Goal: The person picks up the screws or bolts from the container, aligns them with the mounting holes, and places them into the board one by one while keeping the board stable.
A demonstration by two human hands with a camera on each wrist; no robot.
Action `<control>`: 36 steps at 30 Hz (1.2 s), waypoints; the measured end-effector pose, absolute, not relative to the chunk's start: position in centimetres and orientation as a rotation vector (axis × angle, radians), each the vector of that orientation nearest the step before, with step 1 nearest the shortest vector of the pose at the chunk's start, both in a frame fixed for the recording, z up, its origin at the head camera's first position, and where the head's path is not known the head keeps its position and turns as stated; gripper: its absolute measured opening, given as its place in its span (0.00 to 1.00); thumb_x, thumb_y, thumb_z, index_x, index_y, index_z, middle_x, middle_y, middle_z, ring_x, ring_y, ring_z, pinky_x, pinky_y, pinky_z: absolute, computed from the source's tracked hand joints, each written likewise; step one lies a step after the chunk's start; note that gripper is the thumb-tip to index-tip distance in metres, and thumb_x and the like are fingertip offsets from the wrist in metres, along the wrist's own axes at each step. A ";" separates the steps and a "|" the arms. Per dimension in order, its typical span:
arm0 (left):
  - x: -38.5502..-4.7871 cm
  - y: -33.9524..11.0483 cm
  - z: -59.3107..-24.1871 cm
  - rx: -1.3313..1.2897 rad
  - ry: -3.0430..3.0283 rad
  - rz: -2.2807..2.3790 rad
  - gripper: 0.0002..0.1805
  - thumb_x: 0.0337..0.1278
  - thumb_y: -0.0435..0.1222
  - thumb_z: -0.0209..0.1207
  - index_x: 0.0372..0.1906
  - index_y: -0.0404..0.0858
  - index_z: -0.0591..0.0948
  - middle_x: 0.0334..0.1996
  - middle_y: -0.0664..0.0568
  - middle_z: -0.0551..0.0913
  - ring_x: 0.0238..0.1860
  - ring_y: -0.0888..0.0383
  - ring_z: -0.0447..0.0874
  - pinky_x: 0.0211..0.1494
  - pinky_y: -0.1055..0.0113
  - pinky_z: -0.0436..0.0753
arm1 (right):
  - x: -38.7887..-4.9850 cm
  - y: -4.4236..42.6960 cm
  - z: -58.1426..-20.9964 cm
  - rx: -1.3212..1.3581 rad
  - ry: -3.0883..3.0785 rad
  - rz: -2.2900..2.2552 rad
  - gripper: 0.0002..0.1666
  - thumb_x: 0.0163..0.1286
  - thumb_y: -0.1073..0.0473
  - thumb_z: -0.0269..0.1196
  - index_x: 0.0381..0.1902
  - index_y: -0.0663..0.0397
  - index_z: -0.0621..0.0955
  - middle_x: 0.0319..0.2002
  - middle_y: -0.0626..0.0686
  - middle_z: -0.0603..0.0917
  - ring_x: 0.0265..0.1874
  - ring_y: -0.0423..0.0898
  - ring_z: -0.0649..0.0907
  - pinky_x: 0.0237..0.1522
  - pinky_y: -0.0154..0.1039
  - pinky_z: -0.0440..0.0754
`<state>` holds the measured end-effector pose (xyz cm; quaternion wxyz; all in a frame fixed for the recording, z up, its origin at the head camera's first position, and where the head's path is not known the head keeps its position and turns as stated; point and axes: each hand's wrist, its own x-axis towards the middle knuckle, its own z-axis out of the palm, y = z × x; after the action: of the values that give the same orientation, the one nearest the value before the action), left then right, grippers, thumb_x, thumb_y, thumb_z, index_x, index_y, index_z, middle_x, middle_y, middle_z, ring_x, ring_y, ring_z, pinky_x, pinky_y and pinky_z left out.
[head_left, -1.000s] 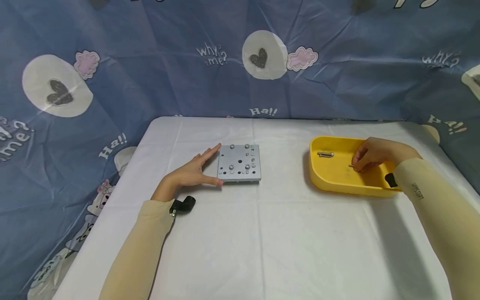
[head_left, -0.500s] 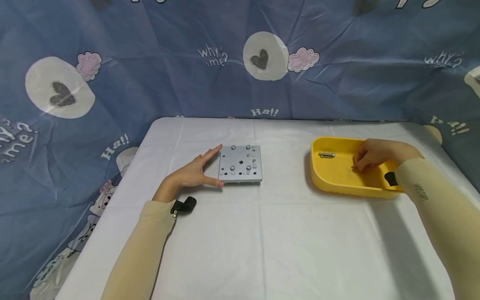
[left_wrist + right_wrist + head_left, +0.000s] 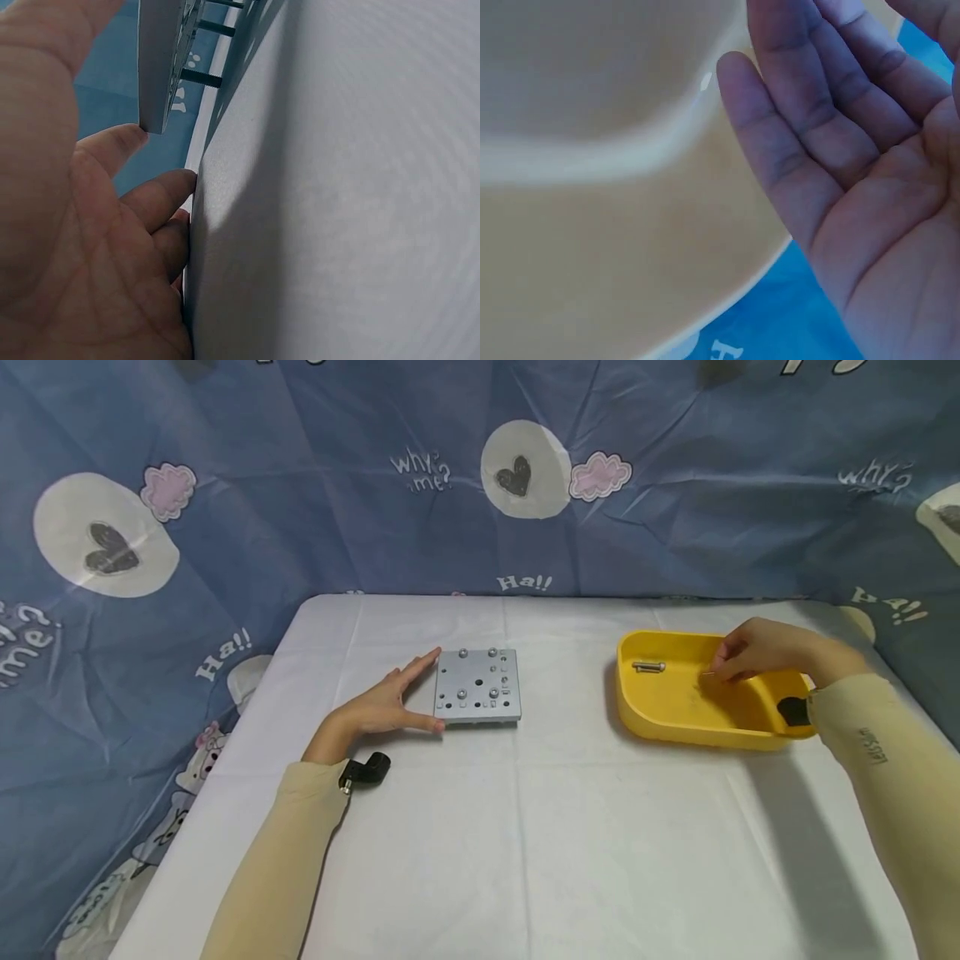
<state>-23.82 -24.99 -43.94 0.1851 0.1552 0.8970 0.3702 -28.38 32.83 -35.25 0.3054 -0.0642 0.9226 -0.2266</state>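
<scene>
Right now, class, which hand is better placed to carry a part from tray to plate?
Probably the right hand: it is at the tray, apparently pinching a small part, while the left hand touches the plate.

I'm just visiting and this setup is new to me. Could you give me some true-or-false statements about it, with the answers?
1. The left hand touches the metal plate. True.
2. The right hand pinches a thin piece at the yellow tray. True.
3. From the person's side, the yellow tray stands left of the metal plate. False: it stands to the right.
4. The metal plate is perfectly smooth underneath. False: threaded rods stick out below it.
5. A silver screw lies in the yellow tray. True.
6. Black cloth covers the table. False: the tablecloth is white.
</scene>
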 end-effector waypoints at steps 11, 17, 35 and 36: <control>-23.9 -25.3 -43.9 0.449 2.543 1.027 0.70 0.48 0.55 0.82 0.88 0.67 0.46 0.90 0.47 0.40 0.88 0.30 0.29 0.84 0.24 0.40 | -27.8 31.5 -33.0 -0.218 2.627 -0.672 0.19 0.79 0.53 0.68 0.53 0.65 0.88 0.41 0.53 0.94 0.39 0.44 0.90 0.41 0.23 0.83; -23.9 -25.2 -43.9 0.449 2.548 1.011 0.70 0.48 0.55 0.82 0.88 0.68 0.45 0.90 0.46 0.39 0.88 0.30 0.29 0.84 0.24 0.41 | -27.0 30.2 -32.0 -0.229 2.672 -0.735 0.19 0.81 0.54 0.66 0.58 0.64 0.88 0.45 0.53 0.95 0.39 0.39 0.90 0.41 0.23 0.82; -23.9 -25.0 -44.0 0.441 2.548 1.016 0.71 0.47 0.55 0.82 0.88 0.67 0.45 0.90 0.46 0.39 0.88 0.30 0.27 0.84 0.24 0.37 | -23.4 24.3 -31.9 -0.431 2.734 -1.108 0.17 0.79 0.57 0.68 0.60 0.57 0.89 0.47 0.46 0.95 0.43 0.30 0.90 0.48 0.20 0.84; -23.8 -25.1 -44.0 0.441 2.547 1.017 0.71 0.47 0.55 0.82 0.88 0.67 0.45 0.90 0.46 0.39 0.88 0.30 0.27 0.84 0.24 0.37 | -23.3 23.9 -32.0 -0.444 2.727 -1.135 0.17 0.79 0.58 0.68 0.60 0.58 0.89 0.48 0.48 0.95 0.42 0.30 0.90 0.48 0.22 0.85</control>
<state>-23.85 -25.06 -43.99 0.1808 0.1560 0.9019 0.3600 -23.34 23.87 -32.03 0.0772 -0.1482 0.9103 -0.3788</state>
